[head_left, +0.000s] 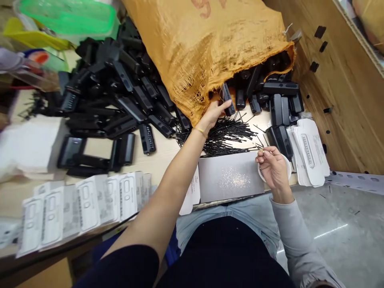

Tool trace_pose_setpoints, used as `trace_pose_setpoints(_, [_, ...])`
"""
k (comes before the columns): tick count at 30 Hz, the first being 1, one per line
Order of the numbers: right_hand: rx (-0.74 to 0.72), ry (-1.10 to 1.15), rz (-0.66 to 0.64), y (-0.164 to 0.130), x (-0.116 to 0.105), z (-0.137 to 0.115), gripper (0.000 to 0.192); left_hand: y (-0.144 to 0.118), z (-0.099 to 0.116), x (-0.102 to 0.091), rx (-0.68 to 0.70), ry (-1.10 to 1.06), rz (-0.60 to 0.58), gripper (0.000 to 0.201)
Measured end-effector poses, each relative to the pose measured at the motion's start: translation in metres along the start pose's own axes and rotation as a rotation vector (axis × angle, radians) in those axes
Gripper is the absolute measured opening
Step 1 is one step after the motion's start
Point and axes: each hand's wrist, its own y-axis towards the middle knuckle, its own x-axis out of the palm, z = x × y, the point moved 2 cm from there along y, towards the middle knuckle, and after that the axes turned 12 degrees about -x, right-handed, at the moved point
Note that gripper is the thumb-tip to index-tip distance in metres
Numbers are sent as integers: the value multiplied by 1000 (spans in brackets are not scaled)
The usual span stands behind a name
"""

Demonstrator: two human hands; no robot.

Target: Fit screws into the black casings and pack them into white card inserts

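Observation:
My left hand [213, 115] reaches to the mouth of an orange woven sack [192, 52], fingers closed on an elongated black plastic casing [227, 98] with small openings along it. Beneath that hand lies a pile of thin black sticks [229, 136]. My right hand [275, 170] is closed in a pinch over a white round bowl [288, 164], which it partly covers. Whatever sits between those fingertips is too small to name. Between my forearms, a grey sheet [210, 180] carries a scatter of tiny pale bits [235, 179].
Many more black casings [132, 108] are heaped on the left, others [279, 108] on the right. Folded printed white cards [87, 202] stand along the front edge; a card stack [309, 152] lies right. A green tray [72, 18] is at back left, a wooden panel [345, 100] at right.

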Motion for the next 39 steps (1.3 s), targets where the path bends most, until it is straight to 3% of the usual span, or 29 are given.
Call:
trace_pose_setpoints(4, [83,93,-1,2,21,7,28,-82,-3,5,109,-166,-119,40])
trace_pose_setpoints(8, [-18,-117,-13,-8,37,21,26,-143,-19,10,1,-434,-7,54])
trace_pose_setpoints(11, [-146,-307,-47,-21,50,30,22,-164,-32,15,-124,-687,10,38])
trace_pose_setpoints(14, [-338,-439,-51,-32,61,34,13,-173,-40,19,-252,-889,48,20])
trace_pose_setpoints(18, [-641,-599,-89,-40,70,32,6,-183,-41,26,-330,-1027,70,24])
trace_pose_setpoints(21, [-770,-650,-89,-41,72,31,9,-188,-41,30,-331,-1065,88,26])
trace_pose_setpoints(24, [-790,-656,-89,-39,71,35,10,-191,-42,33,-329,-1074,111,27])
trace_pose_setpoints(28, [-748,-557,22,-39,70,41,7,-195,-45,37,-279,-1073,120,25])
trace_pose_setpoints(32, [-776,-601,-14,-48,78,42,11,-197,-44,38,-314,-1116,115,30])
trace_pose_setpoints(39, [-755,-596,52,-49,76,33,7,-197,-40,37,-319,-1152,117,28])
